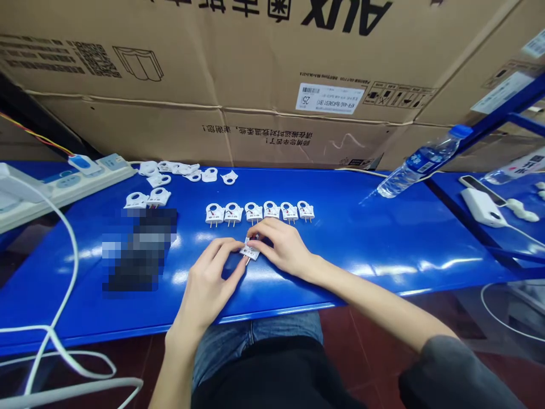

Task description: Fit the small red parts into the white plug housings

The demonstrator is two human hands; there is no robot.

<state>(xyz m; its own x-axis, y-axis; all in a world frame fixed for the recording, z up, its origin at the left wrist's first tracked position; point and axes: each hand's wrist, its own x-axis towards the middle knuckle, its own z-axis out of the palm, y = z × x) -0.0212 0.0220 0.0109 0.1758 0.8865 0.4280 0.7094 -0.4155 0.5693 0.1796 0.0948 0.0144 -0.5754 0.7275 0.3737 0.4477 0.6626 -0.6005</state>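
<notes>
Both my hands meet near the front edge of the blue table (374,244), gripping one small white plug (251,251) between them. My left hand (212,281) pinches its left side and lower end, where metal prongs show. From the right, my right hand (284,245) closes thumb and fingers on its upper part, hiding some of it. Just beyond my fingers stands a row of several similar white plugs (233,212), each with a ring-shaped top and prongs pointing toward me. Dark red bits show inside some of them.
Several white ring-shaped pieces (209,174) lie loose at the back left. A blurred dark object (140,250) sits left of my hands, near a power strip (68,184) with cables. A water bottle (419,162) leans at the back right. A large cardboard box (255,85) walls off the rear.
</notes>
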